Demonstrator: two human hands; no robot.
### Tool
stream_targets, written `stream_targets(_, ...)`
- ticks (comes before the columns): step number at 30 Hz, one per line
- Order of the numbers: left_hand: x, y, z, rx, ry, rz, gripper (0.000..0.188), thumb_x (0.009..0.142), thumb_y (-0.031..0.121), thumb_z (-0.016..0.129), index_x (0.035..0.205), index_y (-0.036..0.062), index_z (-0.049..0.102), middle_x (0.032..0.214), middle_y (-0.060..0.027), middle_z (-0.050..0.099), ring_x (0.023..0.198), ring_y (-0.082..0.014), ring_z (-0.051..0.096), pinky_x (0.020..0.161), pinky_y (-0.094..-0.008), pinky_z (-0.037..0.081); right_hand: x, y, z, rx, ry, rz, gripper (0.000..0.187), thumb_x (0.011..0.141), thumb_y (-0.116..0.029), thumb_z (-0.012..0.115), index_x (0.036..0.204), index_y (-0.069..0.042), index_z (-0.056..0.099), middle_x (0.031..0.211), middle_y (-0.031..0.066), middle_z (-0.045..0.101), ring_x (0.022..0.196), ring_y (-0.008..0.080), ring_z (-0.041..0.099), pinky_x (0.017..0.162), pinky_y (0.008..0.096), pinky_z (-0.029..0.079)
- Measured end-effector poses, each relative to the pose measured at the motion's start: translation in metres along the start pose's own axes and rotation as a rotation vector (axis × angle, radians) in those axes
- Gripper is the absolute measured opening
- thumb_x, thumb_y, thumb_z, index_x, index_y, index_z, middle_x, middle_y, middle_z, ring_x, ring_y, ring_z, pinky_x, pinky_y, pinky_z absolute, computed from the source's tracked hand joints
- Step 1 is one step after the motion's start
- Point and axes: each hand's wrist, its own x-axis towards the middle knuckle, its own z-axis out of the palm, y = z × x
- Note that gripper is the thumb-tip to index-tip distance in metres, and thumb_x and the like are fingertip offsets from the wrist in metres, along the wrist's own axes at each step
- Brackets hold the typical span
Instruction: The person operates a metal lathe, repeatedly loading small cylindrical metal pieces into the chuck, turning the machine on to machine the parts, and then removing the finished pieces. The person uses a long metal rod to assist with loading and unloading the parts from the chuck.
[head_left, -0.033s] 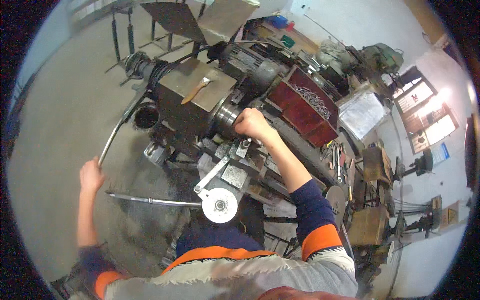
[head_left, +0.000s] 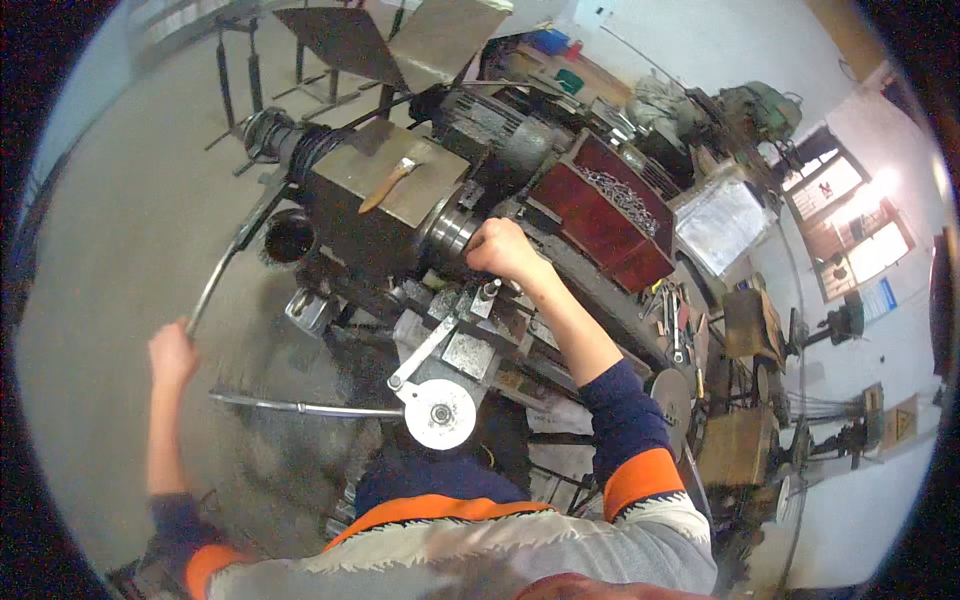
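The left hand (head_left: pixel 174 352) is out over the floor (head_left: pixel 110 330) at the person's left, its fingers wrapped around the lower end of a long metal lever (head_left: pixel 213 284). The lever slants up from that fist to the far left side of a lathe-like machine (head_left: pixel 355 225), beside a dark round opening (head_left: pixel 290 236). The right hand (head_left: pixel 505 248) is at the machine's middle, against the front end of a shiny steel spindle (head_left: pixel 450 232); its fingers curl inward, but their tips are hidden behind the knuckles, so whether they pinch a part is unclear.

A wooden-handled brush (head_left: pixel 388 185) lies on the machine's flat top, behind the spindle. Nearer the person, a white disc (head_left: pixel 440 414) sits with a flat bar handle (head_left: pixel 425 355) angling up toward the right hand and a long rod (head_left: pixel 320 408) pointing left. To the right of the spindle, a dark red tray (head_left: pixel 575 212) holds a heap of small metal pieces (head_left: pixel 618 197), and wrenches (head_left: pixel 679 335) lie near its closer end.
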Motion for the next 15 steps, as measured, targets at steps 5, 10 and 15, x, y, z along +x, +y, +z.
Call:
stream_targets(5,0.091,-0.121,0.033,0.205,0.142,0.098,0.01,0.069,0.004,0.057,0.077,0.0035,0.064,0.072,-0.0165,0.062,0.068,-0.0315,0.061,0.06,-0.0403,0.049,0.004,-0.008,0.001,0.004,0.05,-0.059,0.021,0.055,-0.021,0.059,0.067,-0.007,0.069,0.064,0.0156,0.061,0.06,0.0308,0.061,0.06,0.0369,0.049)
stream_targets(10,0.118,-0.116,0.036,0.165,-0.037,-0.169,0.019,0.074,0.011,0.058,0.091,0.0051,0.064,0.088,-0.0176,0.063,0.087,-0.0313,0.061,0.077,-0.0419,0.048,0.001,-0.007,-0.001,0.045,0.038,0.011,0.02,0.055,-0.02,0.059,0.065,-0.006,0.068,0.062,0.0152,0.061,0.061,0.0317,0.06,0.061,0.0387,0.049)
stream_targets(15,0.121,-0.027,0.048,-0.296,0.492,0.059,0.031,0.076,0.015,0.058,0.104,0.0017,0.06,0.097,-0.0172,0.062,0.091,-0.032,0.06,0.078,-0.0416,0.047,-0.028,0.006,-0.02,0.107,0.156,-0.162,0.031,0.057,-0.017,0.061,0.085,-0.008,0.069,0.085,0.0152,0.064,0.083,0.0312,0.058,0.08,0.0377,0.046)
